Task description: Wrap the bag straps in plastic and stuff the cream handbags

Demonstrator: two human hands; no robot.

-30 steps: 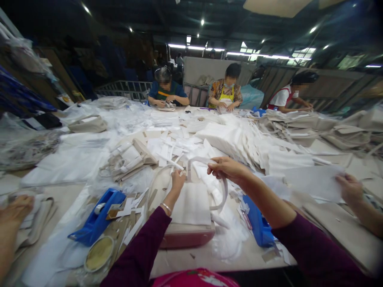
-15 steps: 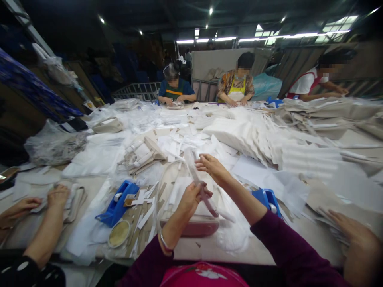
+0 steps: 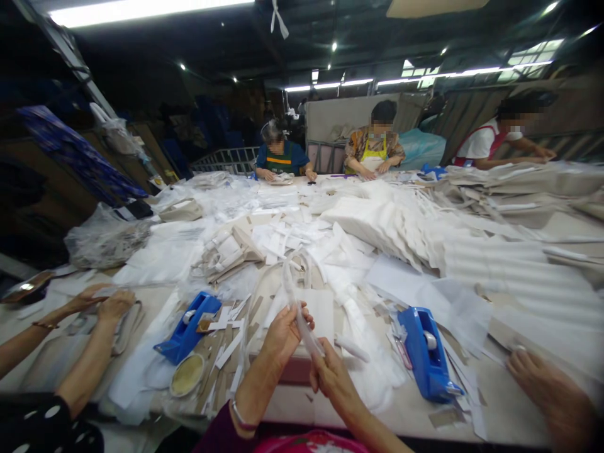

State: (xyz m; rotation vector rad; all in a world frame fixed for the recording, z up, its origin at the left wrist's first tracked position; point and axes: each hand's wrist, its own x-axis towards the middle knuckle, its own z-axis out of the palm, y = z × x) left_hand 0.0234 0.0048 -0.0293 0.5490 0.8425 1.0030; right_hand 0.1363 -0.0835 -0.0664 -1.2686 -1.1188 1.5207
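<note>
A pale strap wrapped in clear film [image 3: 288, 277] curves up from a beige bag [image 3: 295, 370] with a darker reddish-brown base, lying on the table before me. My left hand [image 3: 287, 332] has its fingers round the strap at mid-length. Lower down and to the right, my right hand [image 3: 329, 372] pinches the strap near its lower end. Between the strap and the bag, a white sheet [image 3: 319, 311] covers part of the bag's front. My hands partly hide the bag.
Blue tape dispensers stand left [image 3: 189, 327] and right [image 3: 427, 355]. A round yellowish tape roll [image 3: 187, 374] lies by paper strips. White padding [image 3: 377, 214] is heaped behind. Co-workers' hands work at far left [image 3: 113, 308] and far right [image 3: 542, 377]; several people sit across the table.
My right hand has come down from the strap's upper part to its lower end. My left hand has shifted slightly left and down. The view has tilted up, and the right dispenser is now uncovered.
</note>
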